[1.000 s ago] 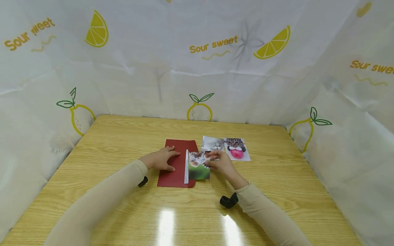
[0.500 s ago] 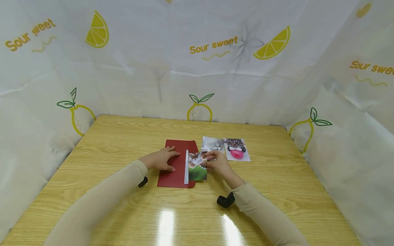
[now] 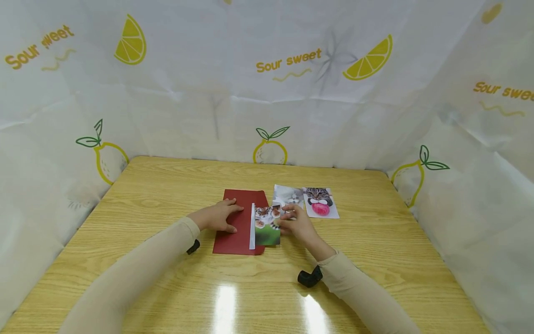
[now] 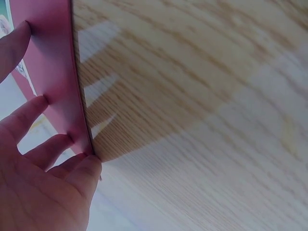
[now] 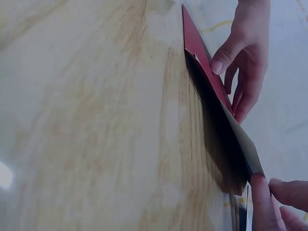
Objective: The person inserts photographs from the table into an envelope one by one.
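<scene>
Two hands: the left hand (image 3: 218, 217) lies spread on the red envelope (image 3: 233, 242), thumb apart from the fingers; the right hand (image 3: 298, 225) pinches the tiger card (image 3: 267, 232) by its right edge.
Tiger card: on the envelope's right part, the tiger's head toward the far side; the visible part's long axis runs near to far.
Card tilt: right edge lifted off the worktop (image 3: 179, 185), with dark shadow beneath in the right wrist view.
Left edge of card: meets the white strip (image 3: 252, 232); whether it tucks under cannot be told.
Envelope: long axis near to far, right corners rounded.
Far-right neighbours: the grey-toned card (image 3: 288, 194), just behind the tiger card, and the pink-ball card (image 3: 321, 204) beside it.
Room: wood stretches between the envelope and the worktop's left edge, and from its near edge toward the person.
</scene>
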Demonstrator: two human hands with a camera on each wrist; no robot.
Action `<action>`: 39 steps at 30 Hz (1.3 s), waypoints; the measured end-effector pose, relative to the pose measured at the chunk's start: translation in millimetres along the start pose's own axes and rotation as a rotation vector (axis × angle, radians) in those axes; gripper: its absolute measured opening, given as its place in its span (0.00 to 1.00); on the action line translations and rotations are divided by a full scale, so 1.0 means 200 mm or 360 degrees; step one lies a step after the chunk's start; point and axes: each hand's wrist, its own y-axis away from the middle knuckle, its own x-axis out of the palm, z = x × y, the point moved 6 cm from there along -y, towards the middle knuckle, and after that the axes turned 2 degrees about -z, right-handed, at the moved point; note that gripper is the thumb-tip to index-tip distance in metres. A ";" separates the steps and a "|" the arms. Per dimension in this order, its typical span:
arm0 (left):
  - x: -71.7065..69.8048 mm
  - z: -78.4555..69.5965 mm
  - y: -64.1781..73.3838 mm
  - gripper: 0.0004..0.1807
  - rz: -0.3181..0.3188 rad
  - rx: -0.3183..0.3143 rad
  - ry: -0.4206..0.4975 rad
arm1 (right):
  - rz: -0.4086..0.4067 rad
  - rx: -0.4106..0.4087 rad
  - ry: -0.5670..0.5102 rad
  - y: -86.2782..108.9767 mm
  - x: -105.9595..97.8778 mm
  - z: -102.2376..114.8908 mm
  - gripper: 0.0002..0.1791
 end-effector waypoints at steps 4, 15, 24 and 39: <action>-0.01 -0.01 0.01 0.39 0.0005 -0.0003 0.0011 | 0.0033 -0.0032 -0.0002 0.01 0.00 0.00 0.25; -0.01 -0.01 0.01 0.39 0.0006 -0.0010 0.0012 | 0.0048 -0.0051 -0.0009 0.01 0.01 0.00 0.24; -0.01 -0.01 0.00 0.39 0.0004 -0.0004 0.0011 | 0.0047 -0.0051 0.0043 0.01 0.03 0.02 0.24; -0.01 -0.01 0.01 0.39 0.0006 0.0004 0.0015 | 0.0042 -0.0005 0.0066 0.00 0.08 0.02 0.24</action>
